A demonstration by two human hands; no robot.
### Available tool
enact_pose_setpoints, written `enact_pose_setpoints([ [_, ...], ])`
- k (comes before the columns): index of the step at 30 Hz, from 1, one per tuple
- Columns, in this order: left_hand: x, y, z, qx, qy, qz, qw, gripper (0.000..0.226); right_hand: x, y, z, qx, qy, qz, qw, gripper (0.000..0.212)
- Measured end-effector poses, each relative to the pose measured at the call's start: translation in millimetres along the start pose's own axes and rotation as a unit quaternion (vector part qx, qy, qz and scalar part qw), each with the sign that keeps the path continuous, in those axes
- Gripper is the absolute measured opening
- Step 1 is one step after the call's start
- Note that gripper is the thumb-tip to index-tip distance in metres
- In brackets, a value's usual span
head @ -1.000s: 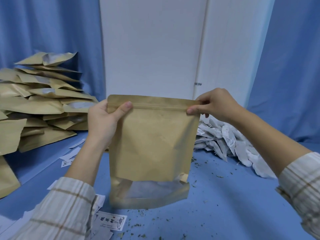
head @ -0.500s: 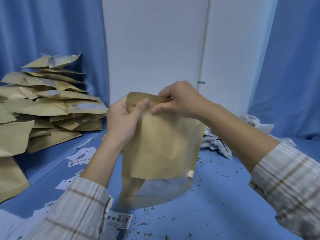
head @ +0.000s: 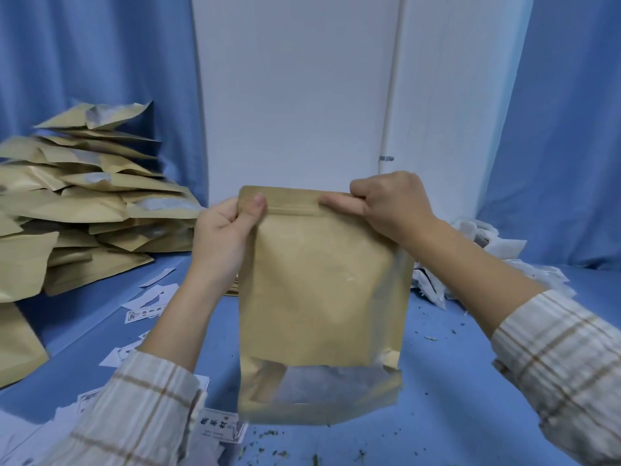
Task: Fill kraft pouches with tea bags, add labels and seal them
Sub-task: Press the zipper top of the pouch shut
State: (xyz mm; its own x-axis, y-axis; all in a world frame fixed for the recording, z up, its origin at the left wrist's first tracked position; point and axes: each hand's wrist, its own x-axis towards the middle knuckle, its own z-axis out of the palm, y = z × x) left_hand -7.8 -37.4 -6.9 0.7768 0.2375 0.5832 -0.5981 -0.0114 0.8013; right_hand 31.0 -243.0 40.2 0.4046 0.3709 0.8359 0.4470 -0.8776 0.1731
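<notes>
1. Head view: the kraft pouch [head: 319,297] hangs upright at centre, above the blue tabletop [head: 453,381], likely so its weight keeps the top strip straight.
2. The left hand [head: 221,240] pinches the pouch's top left corner, thumb in front; the right hand [head: 389,203] has its fingers [head: 342,205] clamped on the zip strip right of centre, apparently pressing it closed.
3. Tea bags show pale through the pouch's lower window.
4. Left of the pouch rises a stack of pouches [head: 84,203]; labels [head: 218,428] lie below and left; loose tea bags [head: 487,250] are heaped to its right.
</notes>
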Motion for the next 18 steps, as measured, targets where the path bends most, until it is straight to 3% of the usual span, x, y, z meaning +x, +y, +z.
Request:
enact_pose_setpoints([
  [4, 4.9, -3.2, -4.3, -0.023, 0.037, -0.023, 0.999, 0.021, -3.1, 23.2, -0.5, 0.05, -0.059, 0.102, 0.992, 0.066],
  [9, 1.8, -12.6, -6.4, 0.013, 0.024, -0.018, 0.999, 0.036, -26.6, 36.8, 14.1, 0.22, 0.003, 0.223, 0.95, 0.066],
  [11, -1.4, -19.5, -11.9, 0.009, -0.024, -0.061, 0.998, 0.031, -31.1, 38.1, 18.9, 0.271, 0.015, 0.259, 0.927, 0.052],
  [13, -10.6, -29.0, -24.8, -0.017, -0.086, -0.159, 0.983, 0.033, -43.1, 37.9, 21.8, 0.398, -0.014, 0.325, 0.858, 0.028],
  [14, -15.6, -35.7, -32.2, -0.025, -0.099, -0.203, 0.974, 0.044, -52.9, 38.8, 24.4, 0.473, -0.053, 0.344, 0.809, 0.038],
  [16, -23.5, -47.0, -42.7, -0.025, -0.067, -0.241, 0.968, 0.051, -80.7, 39.2, 33.6, 0.58, -0.166, 0.339, 0.722, 0.051],
  [18, -25.5, -54.1, -47.3, -0.05, -0.015, -0.231, 0.971, 0.042, -108.8, 29.6, 42.4, 0.62, -0.297, 0.302, 0.661, 0.042],
])
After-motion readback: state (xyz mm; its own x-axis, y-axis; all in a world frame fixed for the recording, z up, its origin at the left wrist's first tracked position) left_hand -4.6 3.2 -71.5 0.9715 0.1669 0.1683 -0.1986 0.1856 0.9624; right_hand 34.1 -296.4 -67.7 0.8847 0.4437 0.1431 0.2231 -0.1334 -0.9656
